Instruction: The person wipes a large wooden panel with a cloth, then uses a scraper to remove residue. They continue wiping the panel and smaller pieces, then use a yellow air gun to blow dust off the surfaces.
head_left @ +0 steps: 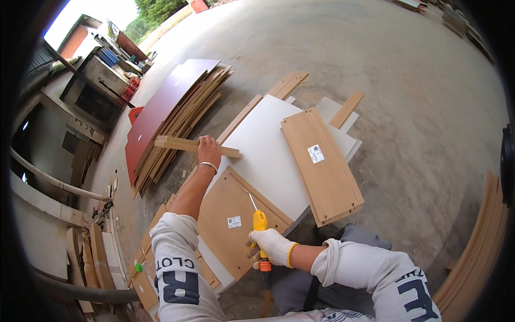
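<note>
Left arm outstretched, the left hand (209, 150) curls its fingers snugly around wooden strips (179, 143), count unclear, by one white panel (263, 137); right arm bent, the gloved right hand (273, 246) grips one yellow power screwdriver (260, 220) above one of two labelled brown boards (238, 239).

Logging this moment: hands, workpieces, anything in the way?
Left hand gripping tan wooden strip. Gloved right hand holding yellow screwdriver, tip over tan panel, contact unclear. Labelled tan boards partly covering white panel.

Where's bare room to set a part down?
Grey concrete floor right of the tan rectangular wooden boards; also the flat white panel between those boards and the tan wooden strips in the left hand. Crowded: nearer tan wooden panel, beneath the yellow power tool in the right hand.
</note>
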Available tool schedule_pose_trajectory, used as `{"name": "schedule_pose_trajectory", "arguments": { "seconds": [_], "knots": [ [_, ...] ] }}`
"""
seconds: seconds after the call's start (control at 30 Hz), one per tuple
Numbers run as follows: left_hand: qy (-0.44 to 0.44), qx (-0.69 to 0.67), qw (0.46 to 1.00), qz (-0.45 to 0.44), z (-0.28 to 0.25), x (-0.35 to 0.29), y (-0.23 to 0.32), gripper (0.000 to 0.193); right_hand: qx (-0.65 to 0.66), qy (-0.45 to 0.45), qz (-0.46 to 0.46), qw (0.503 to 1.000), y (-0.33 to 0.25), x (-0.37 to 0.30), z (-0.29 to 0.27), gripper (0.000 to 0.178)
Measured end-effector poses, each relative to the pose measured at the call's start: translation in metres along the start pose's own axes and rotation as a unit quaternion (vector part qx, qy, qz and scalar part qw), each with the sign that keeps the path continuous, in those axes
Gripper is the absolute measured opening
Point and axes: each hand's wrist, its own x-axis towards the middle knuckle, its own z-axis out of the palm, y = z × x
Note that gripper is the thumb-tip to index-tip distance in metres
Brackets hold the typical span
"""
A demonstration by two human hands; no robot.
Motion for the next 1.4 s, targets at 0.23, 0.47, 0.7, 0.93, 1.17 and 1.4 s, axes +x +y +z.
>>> {"name": "schedule_pose_trajectory", "arguments": {
  "seconds": [0.23,0.47,0.7,0.93,1.17,1.4],
  "knots": [
    [0.082,0.006,0.99,0.119,-0.032,0.026,0.002,0.026,-0.029,-0.003,-0.017,0.999,-0.006,-0.006,0.002,0.021],
    [0.011,0.029,0.987,0.157,-0.044,0.031,-0.001,0.023,-0.002,-0.002,-0.008,1.0,-0.006,-0.01,0.007,0.023],
    [0.029,-0.326,0.919,-0.219,-0.038,0.012,-0.029,0.03,0.026,-0.037,-0.074,0.996,-0.017,-0.017,0.003,0.024],
    [0.156,-0.818,0.413,-0.368,0.027,-0.015,-0.064,0.03,0.023,-0.112,-0.036,0.993,-0.016,-0.015,0.01,0.021],
    [0.151,-0.882,0.035,-0.445,0.075,-0.04,-0.02,0.035,-0.01,-0.099,-0.024,0.995,-0.001,-0.006,0.014,0.023],
    [0.138,-0.855,-0.201,-0.457,0.085,-0.051,0.045,0.046,-0.01,-0.082,0.03,0.996,-0.002,-0.015,0.006,0.021]
  ]
}}
